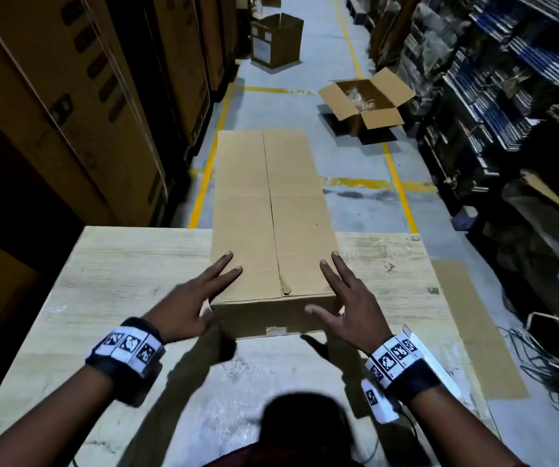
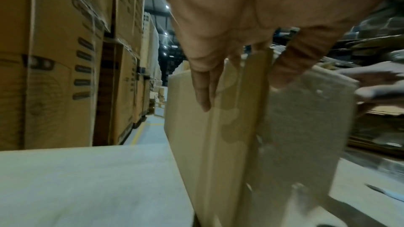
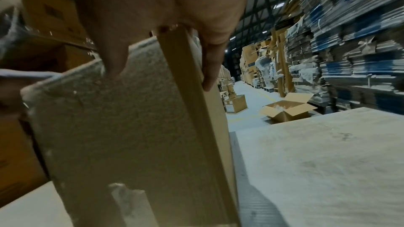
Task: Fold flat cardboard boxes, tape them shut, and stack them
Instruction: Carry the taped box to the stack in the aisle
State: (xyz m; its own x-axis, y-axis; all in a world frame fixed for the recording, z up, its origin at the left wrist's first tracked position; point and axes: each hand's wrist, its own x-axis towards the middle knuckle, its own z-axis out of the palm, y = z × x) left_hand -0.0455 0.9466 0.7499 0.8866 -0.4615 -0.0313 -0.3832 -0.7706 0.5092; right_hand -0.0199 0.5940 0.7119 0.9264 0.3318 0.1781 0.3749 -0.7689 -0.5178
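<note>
Long folded cardboard box (image 1: 273,214) lying lengthwise on the pale wooden table (image 1: 119,281), near end toward the person, far end jutting well past the table's far edge over the grey floor (image 1: 355,156). Top flaps closed and meeting along a centre seam, slightly torn and lifted at the near end (no tape visible along that seam; a small scrap of clear tape on the near end face). Left hand (image 1: 190,301) at the box's near-left corner, fingers straight and spread, index and middle lying over the top edge, thumb down by the end face. Right hand (image 1: 348,305) mirrored at the near-right corner, fingers likewise splayed and straight, thumb reaching across the end face. Both flat against the cardboard rather than curled round it; from the wrist views, fingertips on the long sides and thumbs on the end panel, though motion blur hides how firmly. Patterned marker bands on both wrists. Beyond the table, an open carton (image 1: 367,102) with clear plastic inside, standing by the yellow floor line (image 1: 396,176); farther off, a taller open box (image 1: 276,40). Stacked large cartons (image 1: 79,96) along the left, shelves of flat packed stock (image 1: 507,79) along the right.
</note>
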